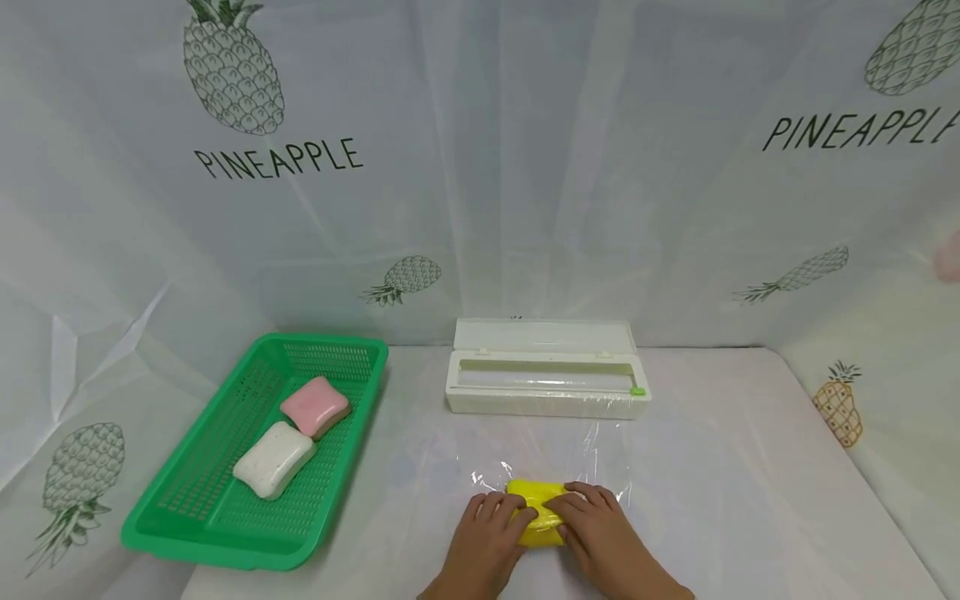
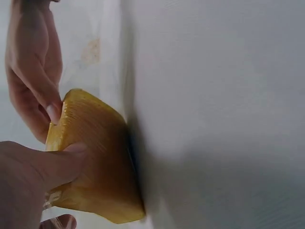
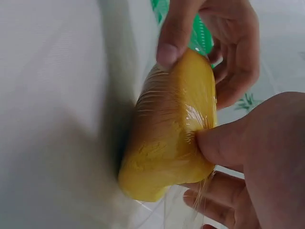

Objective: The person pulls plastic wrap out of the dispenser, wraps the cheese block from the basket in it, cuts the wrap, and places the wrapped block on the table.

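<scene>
A yellow soap bar [image 1: 534, 492] lies on the table in front of me, with clear cling film [image 1: 611, 454] tight and creased over its surface. My left hand [image 1: 483, 537] grips its left end, thumb [image 2: 66, 164] along the near side and fingers over the top. On the other end, my right hand [image 1: 603, 533] holds it the same way, its thumb [image 3: 219, 145] pressing the wrapped face. Loose film gathers by the right fingers in the right wrist view. From the bar the sheet stretches back toward a white cling film dispenser [image 1: 547, 403], whose lid stands raised.
At the left a green basket [image 1: 358, 450] holds a pink soap bar [image 1: 315, 406] and a white soap bar [image 1: 273, 458]. The dispenser has a small green cutter [image 1: 637, 391] at its right end. A pineapple-print curtain [image 1: 525, 167] hangs behind the table [image 1: 720, 483].
</scene>
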Action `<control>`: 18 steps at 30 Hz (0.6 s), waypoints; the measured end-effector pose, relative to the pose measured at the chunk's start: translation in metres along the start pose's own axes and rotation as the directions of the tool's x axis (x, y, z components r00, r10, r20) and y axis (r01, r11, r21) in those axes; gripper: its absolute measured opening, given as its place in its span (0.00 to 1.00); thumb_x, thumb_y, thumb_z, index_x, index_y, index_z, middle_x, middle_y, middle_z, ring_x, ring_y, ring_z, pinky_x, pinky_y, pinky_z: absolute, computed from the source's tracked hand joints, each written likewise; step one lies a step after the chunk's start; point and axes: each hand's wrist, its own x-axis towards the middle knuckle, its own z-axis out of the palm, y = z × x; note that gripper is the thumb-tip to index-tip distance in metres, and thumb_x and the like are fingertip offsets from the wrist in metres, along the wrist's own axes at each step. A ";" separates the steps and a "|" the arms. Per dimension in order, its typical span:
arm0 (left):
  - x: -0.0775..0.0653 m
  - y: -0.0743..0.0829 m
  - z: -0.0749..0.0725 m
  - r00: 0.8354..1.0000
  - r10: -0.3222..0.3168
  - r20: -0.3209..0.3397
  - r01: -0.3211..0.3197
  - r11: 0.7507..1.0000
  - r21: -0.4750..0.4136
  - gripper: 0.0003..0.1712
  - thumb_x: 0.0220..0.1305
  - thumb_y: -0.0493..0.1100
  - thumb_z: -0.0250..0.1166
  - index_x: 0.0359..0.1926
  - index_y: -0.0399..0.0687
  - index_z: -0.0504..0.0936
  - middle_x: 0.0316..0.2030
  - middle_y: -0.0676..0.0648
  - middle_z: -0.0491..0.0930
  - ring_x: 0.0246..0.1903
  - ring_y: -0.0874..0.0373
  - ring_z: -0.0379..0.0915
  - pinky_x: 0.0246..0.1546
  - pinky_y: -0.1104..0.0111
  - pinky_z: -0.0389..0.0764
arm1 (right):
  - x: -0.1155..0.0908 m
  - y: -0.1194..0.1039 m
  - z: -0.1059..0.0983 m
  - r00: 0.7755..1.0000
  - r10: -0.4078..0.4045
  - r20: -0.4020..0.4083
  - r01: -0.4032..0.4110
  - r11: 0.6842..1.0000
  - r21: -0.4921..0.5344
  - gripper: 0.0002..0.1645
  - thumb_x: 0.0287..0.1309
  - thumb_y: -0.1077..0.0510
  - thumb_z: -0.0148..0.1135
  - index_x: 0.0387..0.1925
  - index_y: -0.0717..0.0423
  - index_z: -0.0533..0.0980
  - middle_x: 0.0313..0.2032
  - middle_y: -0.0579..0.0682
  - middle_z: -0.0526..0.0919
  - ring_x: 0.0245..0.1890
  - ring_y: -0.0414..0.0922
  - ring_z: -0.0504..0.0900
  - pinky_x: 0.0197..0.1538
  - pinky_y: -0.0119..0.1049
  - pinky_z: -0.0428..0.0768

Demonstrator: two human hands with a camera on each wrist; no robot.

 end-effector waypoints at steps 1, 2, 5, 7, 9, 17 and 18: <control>0.002 0.000 0.001 1.000 -0.005 -0.021 0.005 1.000 -0.001 0.27 0.47 0.57 0.72 0.49 0.62 0.73 0.44 0.57 0.70 0.45 0.58 0.65 0.48 0.63 0.68 | 0.000 0.000 -0.001 1.000 0.006 -0.006 -0.006 1.000 0.004 0.14 0.50 0.59 0.65 0.41 0.48 0.78 0.40 0.37 0.79 0.49 0.47 0.72 0.53 0.46 0.65; 0.003 -0.001 0.001 0.999 -0.014 -0.045 0.014 1.000 -0.013 0.25 0.48 0.54 0.72 0.48 0.61 0.74 0.44 0.57 0.71 0.44 0.59 0.66 0.48 0.63 0.68 | 0.000 -0.001 -0.003 1.000 0.015 -0.012 -0.015 1.000 0.006 0.15 0.50 0.58 0.65 0.42 0.49 0.78 0.41 0.38 0.79 0.50 0.47 0.72 0.54 0.46 0.65; 0.008 -0.003 0.000 0.995 -0.043 -0.092 0.038 0.998 -0.057 0.22 0.49 0.50 0.72 0.47 0.61 0.76 0.43 0.58 0.72 0.44 0.58 0.66 0.47 0.62 0.68 | 0.002 -0.003 -0.004 0.998 0.060 -0.027 -0.060 0.998 -0.016 0.19 0.52 0.56 0.64 0.47 0.50 0.76 0.47 0.40 0.77 0.52 0.46 0.70 0.55 0.45 0.61; 0.011 -0.004 -0.001 0.993 -0.061 -0.102 0.052 0.995 -0.090 0.22 0.50 0.48 0.71 0.48 0.61 0.76 0.44 0.58 0.72 0.44 0.59 0.66 0.46 0.61 0.69 | 0.002 -0.005 -0.004 0.994 0.096 -0.047 -0.098 0.994 -0.043 0.22 0.51 0.52 0.64 0.50 0.47 0.75 0.50 0.40 0.75 0.53 0.44 0.68 0.56 0.44 0.59; 0.013 -0.006 -0.003 0.992 -0.075 -0.101 0.064 0.992 -0.108 0.22 0.51 0.48 0.71 0.49 0.60 0.76 0.45 0.58 0.72 0.44 0.59 0.66 0.45 0.61 0.69 | 0.002 -0.008 -0.004 0.992 0.099 -0.076 -0.102 0.994 -0.037 0.24 0.50 0.51 0.65 0.51 0.46 0.75 0.51 0.40 0.74 0.52 0.42 0.68 0.56 0.43 0.57; 0.018 -0.007 -0.007 0.990 -0.122 -0.076 0.110 0.983 -0.149 0.20 0.55 0.47 0.68 0.50 0.58 0.77 0.47 0.58 0.73 0.45 0.59 0.65 0.49 0.60 0.68 | 0.004 -0.011 0.003 0.987 -0.010 -0.160 0.006 1.000 -0.030 0.21 0.52 0.54 0.64 0.50 0.49 0.76 0.49 0.43 0.75 0.49 0.45 0.71 0.54 0.44 0.57; 0.019 -0.007 -0.007 0.989 -0.127 -0.070 0.116 0.982 -0.147 0.20 0.55 0.48 0.68 0.50 0.58 0.77 0.48 0.58 0.72 0.46 0.59 0.65 0.50 0.59 0.68 | 0.004 -0.010 0.004 0.988 -0.003 -0.154 -0.003 0.999 -0.035 0.19 0.56 0.54 0.61 0.50 0.49 0.76 0.49 0.43 0.75 0.49 0.45 0.70 0.54 0.45 0.57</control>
